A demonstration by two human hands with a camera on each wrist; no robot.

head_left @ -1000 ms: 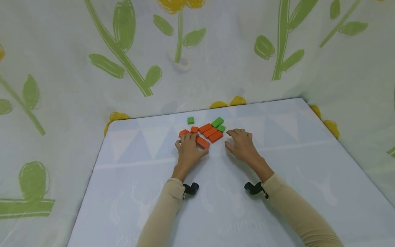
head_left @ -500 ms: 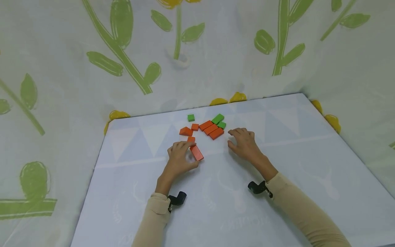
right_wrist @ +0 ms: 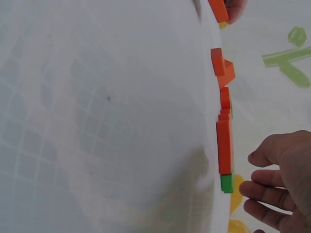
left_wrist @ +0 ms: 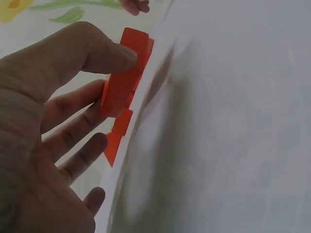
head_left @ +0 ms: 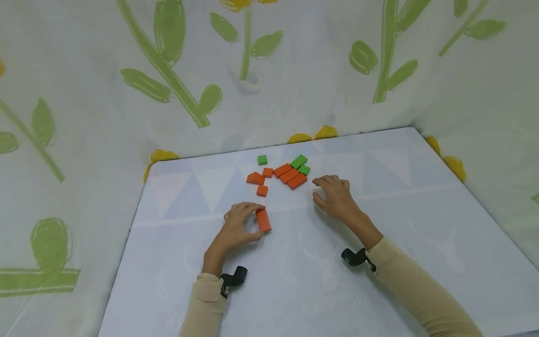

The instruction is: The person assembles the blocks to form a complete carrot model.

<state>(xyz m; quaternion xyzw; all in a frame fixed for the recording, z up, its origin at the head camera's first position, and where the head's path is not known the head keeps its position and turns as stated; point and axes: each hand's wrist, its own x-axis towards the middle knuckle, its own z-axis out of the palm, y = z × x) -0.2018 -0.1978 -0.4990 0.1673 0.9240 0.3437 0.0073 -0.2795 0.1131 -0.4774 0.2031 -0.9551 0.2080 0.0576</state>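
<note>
My left hand [head_left: 236, 227] pinches an orange rectangular block [head_left: 263, 221] between thumb and fingers, nearer to me than the other blocks. In the left wrist view the thumb presses one face of that block [left_wrist: 124, 80], which looks lifted off the tabletop. My right hand [head_left: 337, 199] hovers or rests right of the pile with loosely bent fingers and holds nothing; the right wrist view shows the same hand [right_wrist: 286, 177] apart from the blocks. Between the hands and farther back lie three orange rectangular blocks [head_left: 289, 176] side by side, touching a green block [head_left: 299, 161] and a smaller green one [head_left: 304, 170].
Left of the row lie two small orange blocks [head_left: 262, 190] and an orange slope-sided block [head_left: 255, 178]. A green cube [head_left: 262, 160] sits alone near the back edge. The pale table [head_left: 379, 281] meets a flower-printed cloth [head_left: 294, 103] behind it.
My left hand has drawn the orange rectangular block out of the pile, toward me and slightly left, turning it on the way. The right hand has barely moved.
</note>
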